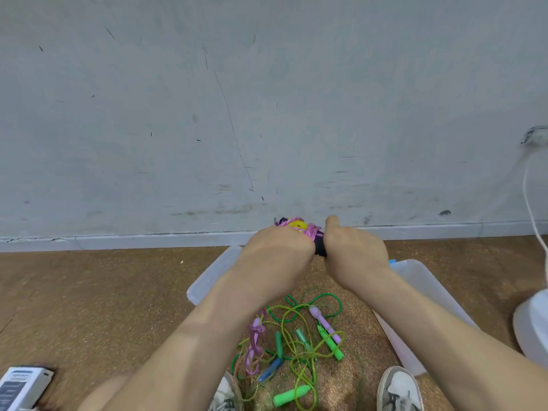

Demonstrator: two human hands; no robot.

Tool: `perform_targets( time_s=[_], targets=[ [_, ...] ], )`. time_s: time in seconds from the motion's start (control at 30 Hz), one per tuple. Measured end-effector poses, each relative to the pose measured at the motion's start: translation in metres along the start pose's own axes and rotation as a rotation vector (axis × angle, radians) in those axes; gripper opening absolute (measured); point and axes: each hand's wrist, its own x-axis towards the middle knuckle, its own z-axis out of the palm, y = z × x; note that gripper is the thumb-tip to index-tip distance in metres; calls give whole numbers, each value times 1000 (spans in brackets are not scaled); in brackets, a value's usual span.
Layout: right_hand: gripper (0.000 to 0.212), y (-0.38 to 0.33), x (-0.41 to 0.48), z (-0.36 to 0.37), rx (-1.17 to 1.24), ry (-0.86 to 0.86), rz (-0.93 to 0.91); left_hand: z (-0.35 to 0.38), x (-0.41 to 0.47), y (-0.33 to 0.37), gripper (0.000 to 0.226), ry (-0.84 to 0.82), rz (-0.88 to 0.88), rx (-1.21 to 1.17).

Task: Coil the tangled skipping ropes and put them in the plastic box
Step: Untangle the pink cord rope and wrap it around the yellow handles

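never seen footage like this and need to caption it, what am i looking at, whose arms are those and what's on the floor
There is no machine here: a person wears a camera on the head, so this single picture looks forward and down along their own bare arms. The left hand and right hand are side by side in front, each with a closed grip on a pink rope bundle that shows yellow and black parts. Below, on the brown floor, lies a tangle of skipping ropes, mostly green, with green, blue and lilac handles. A clear plastic box sits to the right, another clear plastic piece to the left; whether that is its lid I cannot tell. The person's shoes show at the bottom edge.
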Motion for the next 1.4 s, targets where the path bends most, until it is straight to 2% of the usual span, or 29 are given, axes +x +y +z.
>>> perform_targets(
  time_s=[0.07, 0.13, 0.2, 0.3, 0.43, 0.5, 0.53, 0.57, 0.63, 0.73, 0.8, 0.87, 1.03, 1.13, 1.23, 1.3, 1.37, 1.4],
  targets=[
    [31, -7, -4, 1, -48, 9, -64, -2, -1, -5, 13, 14, 15, -47],
    [40, -11, -7, 7, -125, 131, -157, -4, -2, -12, 15, 35, -2, -170],
    [47, -17, -8, 6, -169, 185, -185, -3, -5, -16, 18, 38, -28, -295],
    [43, -22, -13, 11, -179, 160, -272, -1, -6, -23, 29, 18, -112, -387],
    [35, -22, -15, 8, -185, 283, -405, -2, -7, -43, 38, -66, -286, -619],
    [14, -21, -18, 4, -163, 334, -468, -4, -8, -49, 35, -131, -292, -782],
    [13, -23, -19, 1, -135, 352, -500, -4, -9, -51, 30, -168, -287, -854],
    [21, -24, -22, 0, -125, 387, -533, -5, -9, -54, 25, -208, -286, -916],
    [26, -28, -29, 0, -133, 398, -602, -7, -14, -64, 17, -356, -269, -1014],
    [23, -29, -32, -3, -154, 337, -697, -10, -24, -78, 23, -597, -141, -1118],
    [27, -28, -30, -7, -147, 292, -697, -8, -26, -80, 25, -556, -160, -1204],
    [34, -27, -27, -10, -108, 275, -684, -6, -25, -78, 21, -422, -222, -1281],
    [63, -27, -27, -23, -32, 346, -718, 9, -20, -75, 14, -229, -290, -1380],
    [76, -25, -27, -24, -72, 373, -788, 11, -18, -70, 10, -242, -313, -1390],
    [74, -20, -20, -21, -29, 365, -838, 15, -17, -74, 9, -303, -361, -1438],
    [75, -16, -18, -20, 97, 295, -818, 20, -17, -78, 14, -313, -436, -1540],
    [74, -14, -19, -23, 427, 172, -671, 29, -16, -78, 24, -278, -626, -1708],
    [63, -13, -19, -23, 598, 166, -569, 28, -15, -74, 31, -247, -655, -1759]
  ],
)
